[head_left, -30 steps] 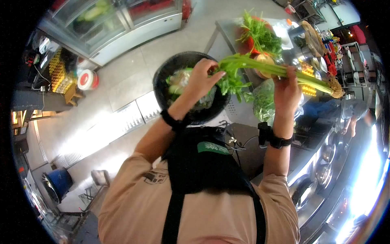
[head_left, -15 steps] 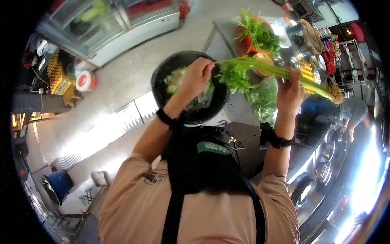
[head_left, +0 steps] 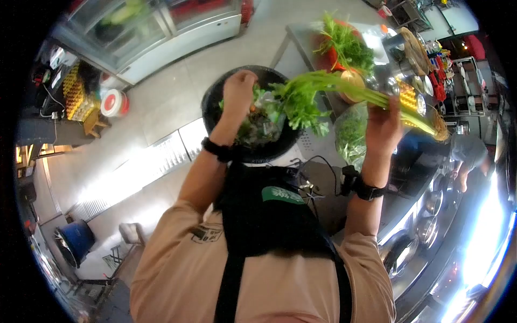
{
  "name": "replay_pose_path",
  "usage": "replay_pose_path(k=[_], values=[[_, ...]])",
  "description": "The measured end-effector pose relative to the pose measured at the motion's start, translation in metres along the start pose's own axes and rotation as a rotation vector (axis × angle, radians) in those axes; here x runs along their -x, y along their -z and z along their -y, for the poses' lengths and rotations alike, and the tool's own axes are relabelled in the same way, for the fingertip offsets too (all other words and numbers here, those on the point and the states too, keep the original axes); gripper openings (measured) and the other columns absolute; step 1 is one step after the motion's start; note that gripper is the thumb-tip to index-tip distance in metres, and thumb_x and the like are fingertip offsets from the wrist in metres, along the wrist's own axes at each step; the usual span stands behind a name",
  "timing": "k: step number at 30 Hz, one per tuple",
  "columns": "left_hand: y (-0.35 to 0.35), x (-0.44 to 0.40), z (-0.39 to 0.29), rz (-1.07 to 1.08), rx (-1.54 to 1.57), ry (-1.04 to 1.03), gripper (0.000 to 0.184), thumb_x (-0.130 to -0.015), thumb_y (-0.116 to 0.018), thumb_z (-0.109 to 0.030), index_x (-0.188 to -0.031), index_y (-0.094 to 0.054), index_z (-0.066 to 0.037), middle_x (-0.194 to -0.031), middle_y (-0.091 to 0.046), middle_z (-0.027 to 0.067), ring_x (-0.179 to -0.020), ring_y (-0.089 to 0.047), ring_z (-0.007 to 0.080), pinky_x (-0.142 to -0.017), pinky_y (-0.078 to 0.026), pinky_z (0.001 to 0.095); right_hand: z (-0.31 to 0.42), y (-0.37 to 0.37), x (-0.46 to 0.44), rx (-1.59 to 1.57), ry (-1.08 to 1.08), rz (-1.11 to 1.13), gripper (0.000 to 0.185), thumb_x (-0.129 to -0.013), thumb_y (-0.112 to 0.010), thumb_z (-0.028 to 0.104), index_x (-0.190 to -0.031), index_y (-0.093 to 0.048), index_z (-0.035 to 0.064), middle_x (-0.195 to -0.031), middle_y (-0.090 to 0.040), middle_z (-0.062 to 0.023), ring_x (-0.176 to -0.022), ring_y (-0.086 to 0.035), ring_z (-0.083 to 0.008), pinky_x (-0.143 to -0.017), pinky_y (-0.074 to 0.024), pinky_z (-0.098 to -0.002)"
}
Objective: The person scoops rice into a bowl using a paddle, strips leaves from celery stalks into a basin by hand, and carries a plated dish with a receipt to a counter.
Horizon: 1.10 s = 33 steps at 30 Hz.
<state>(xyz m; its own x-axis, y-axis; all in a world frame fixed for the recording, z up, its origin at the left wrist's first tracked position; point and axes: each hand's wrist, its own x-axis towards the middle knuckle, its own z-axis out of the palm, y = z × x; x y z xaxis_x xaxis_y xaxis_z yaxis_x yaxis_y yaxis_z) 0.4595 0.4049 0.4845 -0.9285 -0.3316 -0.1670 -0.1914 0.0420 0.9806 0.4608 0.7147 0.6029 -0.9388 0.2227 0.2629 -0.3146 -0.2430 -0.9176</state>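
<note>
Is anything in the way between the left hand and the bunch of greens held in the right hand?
Nothing visible. The left hand is over the black tub, and the space across to the leafy end of the greens looks open; only the tub and its scraps lie beneath.

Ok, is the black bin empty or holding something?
The black bin isn't empty: greenish and pale scraps show through its open top. How full, I cannot tell.

Tan short-sleeved shirt (head_left: 293,285), black apron (head_left: 245,215) with green patch (head_left: 283,195), black wristbands (head_left: 217,151)
</note>
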Motion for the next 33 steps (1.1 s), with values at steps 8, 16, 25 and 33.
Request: replay_pose_path(k=[8, 16, 25, 33], values=[[0.006, -0.001, 0.013, -0.148, -0.571, -0.598, 0.022, -0.087, -0.053, -0.018, -0.098, -0.065, -0.003, -0.104, -0.061, 0.0189, -0.1, -0.056, 0.0346, -0.085, -0.044, 0.0434, 0.027, -0.01, -0.009, -0.475, -0.181, -0.01, 0.015, -0.093, -0.053, 0.014, -0.096, -0.056, 0.0001, -0.092, -0.063, -0.0123, -0.086, -0.06, -0.0229, -0.074, -0.051, -0.0336], [-0.01, 0.028, -0.031, -0.02, -0.075, -0.571, 0.017, -0.081, -0.06, -0.004, -0.098, -0.059, -0.003, -0.095, -0.057, 0.0125, -0.094, -0.057, 0.0294, -0.083, -0.045, 0.0344, 0.038, -0.01, -0.008, -0.582, -0.219, 0.071, 0.017, -0.091, -0.055, 0.015, -0.099, -0.057, 0.0008, -0.093, -0.063, -0.0129, -0.086, -0.06, -0.0216, -0.074, -0.049, -0.0322], [0.019, 0.029, -0.038, 0.155, -0.059, -0.683, 0.026, -0.083, -0.057, 0.007, -0.104, -0.06, -0.007, -0.111, -0.052, 0.0075, -0.107, -0.054, 0.0215, -0.09, -0.045, 0.0317, 0.064, 0.001, 0.0, -0.585, -0.224, 0.368, 0.027, -0.086, -0.056, 0.01, -0.108, -0.041, 0.0076, -0.083, -0.04, -0.0018, -0.077, -0.037, -0.0146, -0.068, -0.0341, -0.0302], [0.006, 0.039, -0.017, 0.697, -0.125, -0.685, 0.029, -0.082, -0.059, 0.004, -0.109, -0.061, -0.007, -0.116, -0.054, 0.0078, -0.113, -0.052, 0.0246, -0.094, -0.045, 0.037, 0.081, 0.007, 0.003, -0.487, -0.16, 0.574, 0.032, -0.083, -0.063, 0.006, -0.106, -0.041, 0.0114, -0.081, -0.043, 0.0024, -0.074, -0.038, -0.0119, -0.064, -0.0327, -0.0273]])
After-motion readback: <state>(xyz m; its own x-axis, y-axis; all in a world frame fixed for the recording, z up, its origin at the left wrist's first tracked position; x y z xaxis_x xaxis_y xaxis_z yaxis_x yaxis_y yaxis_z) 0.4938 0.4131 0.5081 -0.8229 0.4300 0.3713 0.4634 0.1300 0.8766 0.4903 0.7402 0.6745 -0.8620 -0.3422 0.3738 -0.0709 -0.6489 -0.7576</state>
